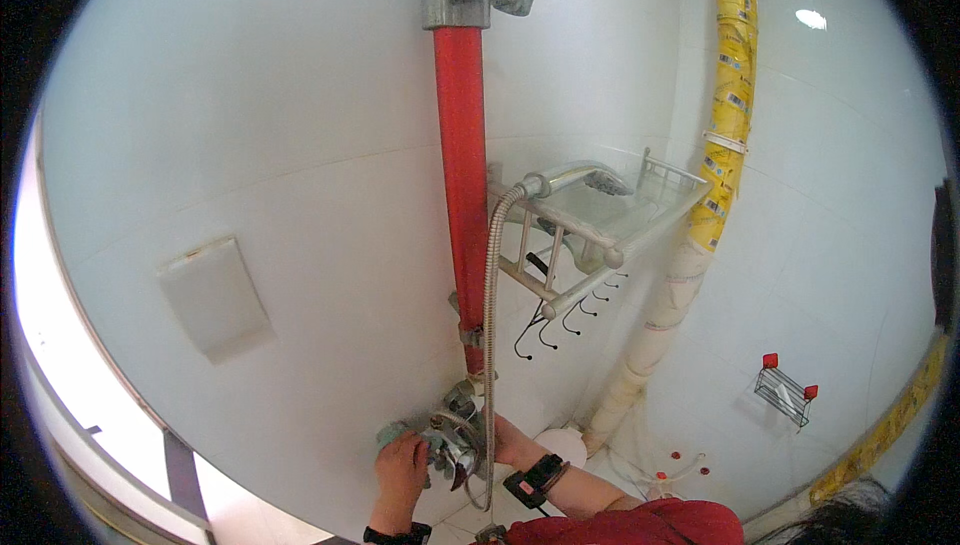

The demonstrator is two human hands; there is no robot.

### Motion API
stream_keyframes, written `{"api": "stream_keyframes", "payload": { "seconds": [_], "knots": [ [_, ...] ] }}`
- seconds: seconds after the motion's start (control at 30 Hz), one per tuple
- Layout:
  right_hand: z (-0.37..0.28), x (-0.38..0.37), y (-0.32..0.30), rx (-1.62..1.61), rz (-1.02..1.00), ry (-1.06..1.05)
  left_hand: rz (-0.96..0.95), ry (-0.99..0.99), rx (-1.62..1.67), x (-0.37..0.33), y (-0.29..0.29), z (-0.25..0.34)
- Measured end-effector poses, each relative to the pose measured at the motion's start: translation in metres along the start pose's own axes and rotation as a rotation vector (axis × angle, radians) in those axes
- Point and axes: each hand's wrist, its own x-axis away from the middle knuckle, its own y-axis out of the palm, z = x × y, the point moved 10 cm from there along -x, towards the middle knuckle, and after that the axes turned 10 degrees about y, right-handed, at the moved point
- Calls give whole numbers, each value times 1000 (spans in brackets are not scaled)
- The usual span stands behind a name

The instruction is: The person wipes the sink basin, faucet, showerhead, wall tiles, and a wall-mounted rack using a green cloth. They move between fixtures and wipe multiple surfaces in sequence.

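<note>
My left hand [402,465] is closed on a grey-green cloth [395,432], at the left side of a chrome shower mixer tap [457,459] low on the white wall. On the tap's right side is my right hand [508,442], its fingers hidden behind the tap and the metal shower hose [490,325]. The hose loops below the tap and runs up to a chrome shower head [590,177], which rests over a metal rack. A red-wrapped vertical pipe [463,165] rises above the tap.
The metal wall rack [590,290] with black hooks juts out right of the hose. A yellow-and-white wrapped pipe [733,95] stands in the corner. A small wire basket [783,395] hangs on the right wall, and a white box [215,299] is on the left.
</note>
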Motion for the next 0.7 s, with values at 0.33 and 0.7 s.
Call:
{"api": "stream_keyframes", "payload": {
  "seconds": [0.33,0.7],
  "knots": [
    [-12,-6,-28,230,177,-144,-195,14,-67,8,19,10],
    [-23,5,-28,497,266,-347,-219,-28,-144,10,35,14]
  ]
}}
